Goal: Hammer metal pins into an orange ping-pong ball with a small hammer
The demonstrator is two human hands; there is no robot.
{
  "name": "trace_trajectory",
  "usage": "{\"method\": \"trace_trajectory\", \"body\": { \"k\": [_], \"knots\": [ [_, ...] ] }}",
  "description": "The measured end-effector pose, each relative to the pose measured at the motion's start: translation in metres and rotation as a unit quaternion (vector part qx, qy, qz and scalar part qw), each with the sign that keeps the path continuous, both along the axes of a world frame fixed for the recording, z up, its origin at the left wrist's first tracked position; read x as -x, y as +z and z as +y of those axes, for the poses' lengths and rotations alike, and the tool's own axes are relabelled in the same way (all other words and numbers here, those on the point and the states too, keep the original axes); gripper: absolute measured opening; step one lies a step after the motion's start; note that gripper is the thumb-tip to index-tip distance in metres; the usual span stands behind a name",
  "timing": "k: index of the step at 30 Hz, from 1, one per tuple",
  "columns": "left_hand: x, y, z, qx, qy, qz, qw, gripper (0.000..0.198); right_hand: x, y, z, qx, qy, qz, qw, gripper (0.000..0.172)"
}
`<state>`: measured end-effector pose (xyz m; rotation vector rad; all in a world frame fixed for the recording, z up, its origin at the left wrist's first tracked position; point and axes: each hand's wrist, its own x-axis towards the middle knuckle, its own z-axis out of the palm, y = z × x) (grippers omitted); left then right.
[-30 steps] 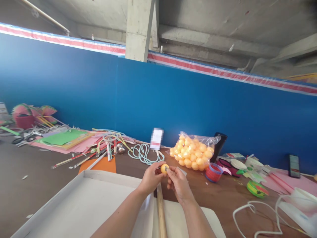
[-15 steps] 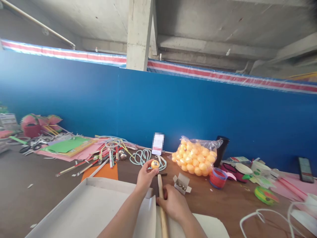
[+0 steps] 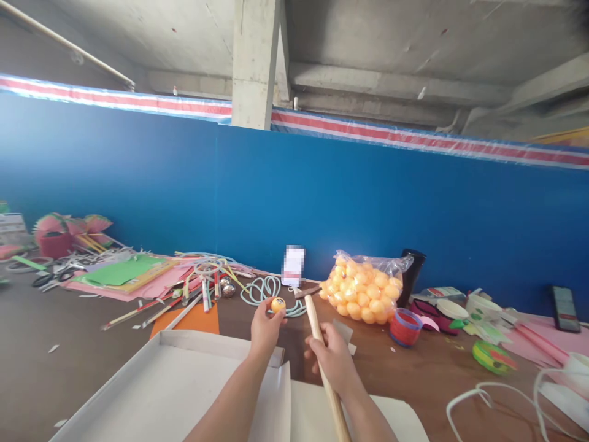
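Between the thumb and fingers of my left hand point(image 3: 265, 331) is an orange ping-pong ball point(image 3: 278, 305) with dark marks on top. My right hand point(image 3: 335, 356) wraps round the wooden handle of a hammer point(image 3: 313, 316), whose dark head is raised at the far end, left of the bag of balls. Just behind my right hand, a small open cardboard box point(image 3: 345, 331) is mostly hidden. Under my forearms lie a white tray-like box lid point(image 3: 207, 374) and a pale sheet point(image 3: 306, 405).
A clear bag of orange balls point(image 3: 363, 291) stands near the blue partition point(image 3: 391, 196). Coiled pale-blue cord point(image 3: 262, 291) and a phone-like screen point(image 3: 293, 267) sit centrally. Papers point(image 3: 119, 270) and sticks clutter the left; a red tub point(image 3: 405, 325), tape roll point(image 3: 494, 357) and white cable point(image 3: 478, 393) the right.
My right hand has lifted the hammer and swung its head up and to the right, now covering much of the small box. My left hand moved slightly left with the ball.
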<state>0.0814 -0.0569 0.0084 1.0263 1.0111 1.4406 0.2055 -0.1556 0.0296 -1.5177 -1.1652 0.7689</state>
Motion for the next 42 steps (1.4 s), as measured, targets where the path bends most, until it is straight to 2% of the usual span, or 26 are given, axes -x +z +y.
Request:
{"method": "trace_trajectory", "body": {
  "k": [3,6,10,16,22,26,31,35,42],
  "knots": [
    [-0.0004,-0.0025,0.0007,-0.006,0.005,0.021,1.000,0.041,0.0040,0.0053,-0.0046,-0.051,0.040,0.071,0.995,0.029],
    [-0.0002,-0.0024,-0.0001,-0.012,0.006,0.050,0.999,0.039,0.0064,0.0073,-0.0071,-0.049,0.064,0.073,0.994,0.037],
    [0.0011,0.0010,-0.0025,-0.012,0.003,0.056,0.998,0.037,0.0081,0.0055,-0.0077,-0.028,0.088,0.052,0.994,0.038],
    [0.0014,0.0016,-0.0036,-0.023,0.009,0.070,0.997,0.036,0.0077,0.0077,-0.0093,-0.059,0.068,0.066,0.994,0.042],
    [0.0014,-0.0015,-0.0023,-0.029,0.006,0.072,0.997,0.037,0.0084,0.0049,-0.0079,-0.037,0.081,0.053,0.995,0.041],
    [0.0018,-0.0004,-0.0037,-0.028,0.009,0.074,0.997,0.038,0.0061,0.0040,-0.0074,-0.060,0.063,0.072,0.994,0.042],
    [0.0028,0.0020,-0.0059,-0.033,0.015,0.102,0.994,0.036,0.0055,0.0043,-0.0077,-0.031,0.085,0.065,0.994,0.039],
    [0.0026,0.0042,-0.0069,-0.031,0.011,0.096,0.995,0.037,0.0061,0.0045,-0.0076,-0.039,0.079,0.063,0.994,0.039],
    [0.0001,-0.0009,-0.0036,-0.025,0.019,0.110,0.993,0.036,0.0059,0.0048,-0.0084,-0.026,0.090,0.056,0.994,0.041]
  ]
}}
